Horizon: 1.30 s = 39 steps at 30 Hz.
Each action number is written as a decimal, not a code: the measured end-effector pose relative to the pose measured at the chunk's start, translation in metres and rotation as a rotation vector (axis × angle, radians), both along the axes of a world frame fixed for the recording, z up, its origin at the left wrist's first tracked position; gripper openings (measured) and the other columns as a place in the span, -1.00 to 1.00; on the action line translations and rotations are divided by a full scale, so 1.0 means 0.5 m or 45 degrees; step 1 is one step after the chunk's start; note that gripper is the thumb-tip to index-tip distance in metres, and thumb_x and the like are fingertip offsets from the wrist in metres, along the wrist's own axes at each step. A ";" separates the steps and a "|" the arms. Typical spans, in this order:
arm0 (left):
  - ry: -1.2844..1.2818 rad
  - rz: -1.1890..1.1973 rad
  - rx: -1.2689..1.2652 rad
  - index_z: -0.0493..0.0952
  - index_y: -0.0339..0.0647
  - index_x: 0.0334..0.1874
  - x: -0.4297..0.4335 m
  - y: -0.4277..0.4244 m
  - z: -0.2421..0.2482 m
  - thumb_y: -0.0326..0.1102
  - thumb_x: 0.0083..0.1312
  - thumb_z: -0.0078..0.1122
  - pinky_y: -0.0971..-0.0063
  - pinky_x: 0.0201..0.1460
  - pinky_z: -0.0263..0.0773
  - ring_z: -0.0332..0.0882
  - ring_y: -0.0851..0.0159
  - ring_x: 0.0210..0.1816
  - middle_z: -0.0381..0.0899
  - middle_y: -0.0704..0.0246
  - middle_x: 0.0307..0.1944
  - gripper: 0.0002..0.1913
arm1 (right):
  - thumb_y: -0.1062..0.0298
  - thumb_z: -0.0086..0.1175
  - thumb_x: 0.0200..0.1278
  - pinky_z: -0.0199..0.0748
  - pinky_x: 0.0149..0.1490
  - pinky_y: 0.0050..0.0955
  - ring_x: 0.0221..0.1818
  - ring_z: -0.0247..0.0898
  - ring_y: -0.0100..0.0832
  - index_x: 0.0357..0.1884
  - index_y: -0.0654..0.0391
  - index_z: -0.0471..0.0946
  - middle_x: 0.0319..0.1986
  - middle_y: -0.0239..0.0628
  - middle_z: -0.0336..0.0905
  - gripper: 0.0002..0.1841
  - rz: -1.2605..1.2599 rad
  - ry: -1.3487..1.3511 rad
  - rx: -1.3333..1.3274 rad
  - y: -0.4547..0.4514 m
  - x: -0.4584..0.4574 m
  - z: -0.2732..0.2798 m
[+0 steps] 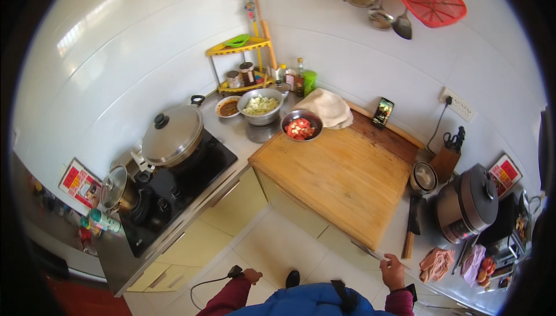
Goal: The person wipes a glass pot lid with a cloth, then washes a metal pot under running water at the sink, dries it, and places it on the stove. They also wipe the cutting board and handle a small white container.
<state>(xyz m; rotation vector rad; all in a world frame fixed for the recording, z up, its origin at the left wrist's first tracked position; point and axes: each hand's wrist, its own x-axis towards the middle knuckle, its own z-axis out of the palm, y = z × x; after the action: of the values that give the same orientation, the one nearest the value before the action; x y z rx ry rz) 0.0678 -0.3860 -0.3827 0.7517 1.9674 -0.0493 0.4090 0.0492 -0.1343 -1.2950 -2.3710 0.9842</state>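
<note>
Low in the view, my left hand [252, 275] hangs over the floor beside a small black device with a cable [235, 271] at the wrist; nothing shows in its fingers. My right hand [392, 271] hovers near the counter's front edge, fingers curled and apart, holding nothing. Closest to it lie a cleaver with a wooden handle [408, 245] and a crumpled pink cloth [436, 264]. A large wooden cutting board [334, 177] bears a metal bowl of chopped tomato [301, 129]. Beyond its left corner stands a metal bowl of chopped pale-green vegetable [260, 106], beside a bowl of brown sauce [228, 107].
At the left, a large lidded pan [173, 136] and a glass-lidded pot [116, 188] stand on the black cooktop [197, 185]. A beige cloth [328, 107], rolling pin [408, 137] and upright phone [383, 113] line the board's back. Rightward are a knife block [445, 162] and electric pressure cooker [467, 205].
</note>
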 end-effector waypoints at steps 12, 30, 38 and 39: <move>-0.076 0.384 0.151 0.64 -0.29 -0.29 0.086 -0.023 0.030 -0.10 0.37 -0.03 0.31 -0.35 0.57 0.73 0.23 -0.37 0.76 0.24 -0.32 -0.63 | 0.07 0.17 0.25 0.59 0.04 -0.20 -0.13 0.68 -0.07 -0.02 0.22 0.63 -0.24 -0.02 0.73 -0.58 0.387 -0.171 -0.101 0.036 -0.075 -0.002; -0.132 0.606 0.189 0.65 -0.30 -0.26 0.202 0.100 0.098 -0.04 0.33 0.04 0.42 -0.45 0.58 0.73 0.31 -0.43 0.73 0.30 -0.40 -0.60 | 0.13 0.19 0.24 0.60 -0.01 -0.25 -0.16 0.69 -0.11 -0.06 0.25 0.63 -0.26 -0.01 0.72 -0.61 0.436 -0.086 -0.137 0.104 0.072 -0.037; -0.011 0.300 0.326 0.67 -0.25 -0.35 0.222 0.075 0.102 -0.01 0.31 0.02 0.38 -0.45 0.57 0.68 0.31 -0.52 0.71 0.31 -0.50 -0.59 | 0.15 0.19 0.22 0.60 -0.06 -0.24 -0.21 0.68 -0.08 -0.06 0.26 0.63 -0.31 -0.04 0.72 -0.61 0.486 -0.095 -0.078 0.101 0.077 -0.054; -0.002 0.310 0.327 0.67 -0.24 -0.38 0.220 0.070 0.105 -0.01 0.30 0.02 0.36 -0.46 0.56 0.66 0.30 -0.54 0.71 0.31 -0.51 -0.59 | 0.15 0.19 0.22 0.60 -0.05 -0.24 -0.21 0.68 -0.08 -0.06 0.26 0.63 -0.31 -0.04 0.72 -0.61 0.490 -0.095 -0.095 0.101 0.073 -0.058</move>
<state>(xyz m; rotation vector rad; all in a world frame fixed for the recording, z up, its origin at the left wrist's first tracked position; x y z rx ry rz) 0.1777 -0.3508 -0.3302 0.6678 2.0732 0.3553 0.4456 0.0998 -0.1635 -0.9278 -2.7285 1.1536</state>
